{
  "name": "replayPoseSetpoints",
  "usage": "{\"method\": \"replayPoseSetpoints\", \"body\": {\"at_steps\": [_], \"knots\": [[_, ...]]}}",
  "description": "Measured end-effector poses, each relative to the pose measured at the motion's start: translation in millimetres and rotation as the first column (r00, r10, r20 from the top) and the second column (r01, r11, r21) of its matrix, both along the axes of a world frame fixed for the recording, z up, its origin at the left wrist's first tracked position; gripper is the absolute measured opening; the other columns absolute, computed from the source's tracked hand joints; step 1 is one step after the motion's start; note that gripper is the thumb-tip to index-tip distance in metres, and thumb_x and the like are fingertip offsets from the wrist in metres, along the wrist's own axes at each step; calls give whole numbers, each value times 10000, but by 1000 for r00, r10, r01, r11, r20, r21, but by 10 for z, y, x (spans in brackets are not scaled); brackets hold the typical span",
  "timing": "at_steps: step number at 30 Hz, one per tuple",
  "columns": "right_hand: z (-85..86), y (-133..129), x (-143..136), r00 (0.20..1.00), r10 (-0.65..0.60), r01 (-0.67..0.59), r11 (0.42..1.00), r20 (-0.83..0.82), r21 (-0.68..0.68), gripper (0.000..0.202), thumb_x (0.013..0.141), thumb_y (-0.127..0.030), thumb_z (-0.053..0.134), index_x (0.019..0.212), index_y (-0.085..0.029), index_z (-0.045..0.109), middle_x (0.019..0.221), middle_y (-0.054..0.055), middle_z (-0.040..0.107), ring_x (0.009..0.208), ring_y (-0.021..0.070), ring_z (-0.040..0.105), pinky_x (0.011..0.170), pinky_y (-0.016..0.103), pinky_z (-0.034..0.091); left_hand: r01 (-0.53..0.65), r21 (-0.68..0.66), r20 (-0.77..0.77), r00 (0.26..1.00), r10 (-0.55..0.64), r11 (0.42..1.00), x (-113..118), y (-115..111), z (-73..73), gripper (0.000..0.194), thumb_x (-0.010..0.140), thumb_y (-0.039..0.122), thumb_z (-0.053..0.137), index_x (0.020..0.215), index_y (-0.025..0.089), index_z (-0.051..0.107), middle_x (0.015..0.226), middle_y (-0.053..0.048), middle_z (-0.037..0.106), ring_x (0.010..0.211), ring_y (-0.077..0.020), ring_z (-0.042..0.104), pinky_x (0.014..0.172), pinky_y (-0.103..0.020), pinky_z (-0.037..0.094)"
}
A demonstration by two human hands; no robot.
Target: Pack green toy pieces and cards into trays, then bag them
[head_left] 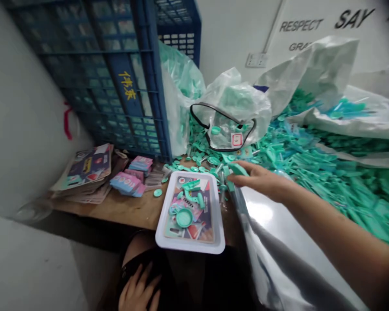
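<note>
My right hand [262,181] reaches over the bench from the right, with its thumb and fingers closed on a flat teal plastic piece [239,169]. Just left of it stands a white tray [162,231]. A printed card [205,231] lies in the tray, and on the card are a round teal dish [184,217], a small pink packet and several small teal parts [190,185]. My left hand [141,290] rests on my dark-clothed lap below the tray, fingers spread and holding nothing; part of it is cut off by the lower edge.
A blue crate [126,77] stands at the back left. Before it are stacked printed cards [90,166] and pink-blue packets [128,183]. Loose teal parts [340,177] heap up on the right, beneath clear bags [238,103]. A shiny silver sheet [272,242] lies below my right arm.
</note>
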State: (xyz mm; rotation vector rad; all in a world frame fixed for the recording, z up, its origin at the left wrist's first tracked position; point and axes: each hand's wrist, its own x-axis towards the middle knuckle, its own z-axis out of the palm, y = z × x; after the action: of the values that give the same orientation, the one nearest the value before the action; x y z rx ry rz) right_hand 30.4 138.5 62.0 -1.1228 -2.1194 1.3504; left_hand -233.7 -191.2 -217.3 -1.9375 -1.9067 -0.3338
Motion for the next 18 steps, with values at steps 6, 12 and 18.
{"method": "replayPoseSetpoints", "body": {"at_steps": [6,12,18], "knots": [[-298,-267,-550,977,82,-103,990,195,101,383,753,-362,644,1111,-234,598,947,8,670,883,205,600,773,299,464,-65,16,-58,996,65,998,8,-103,147,327,758,374,588,1080,380,647,1219,52,632,1155,-214,535,814,-314,497],[-560,-282,-643,969,16,-49,990,246,129,379,816,-439,556,1118,-218,613,1081,52,668,1029,250,599,865,349,468,-122,33,-39,992,123,992,-32,-267,114,316,761,362,577,1067,368,660,1214,33,636,1150,-233,544,807,-349,515],[-705,-307,-668,985,-102,89,991,140,97,502,840,-480,521,1261,-206,518,1166,72,641,1094,256,580,944,388,450,-131,19,-40,990,132,991,-53,-279,127,309,766,357,553,1052,378,669,1199,22,646,1107,-232,586,766,-356,556]]}}
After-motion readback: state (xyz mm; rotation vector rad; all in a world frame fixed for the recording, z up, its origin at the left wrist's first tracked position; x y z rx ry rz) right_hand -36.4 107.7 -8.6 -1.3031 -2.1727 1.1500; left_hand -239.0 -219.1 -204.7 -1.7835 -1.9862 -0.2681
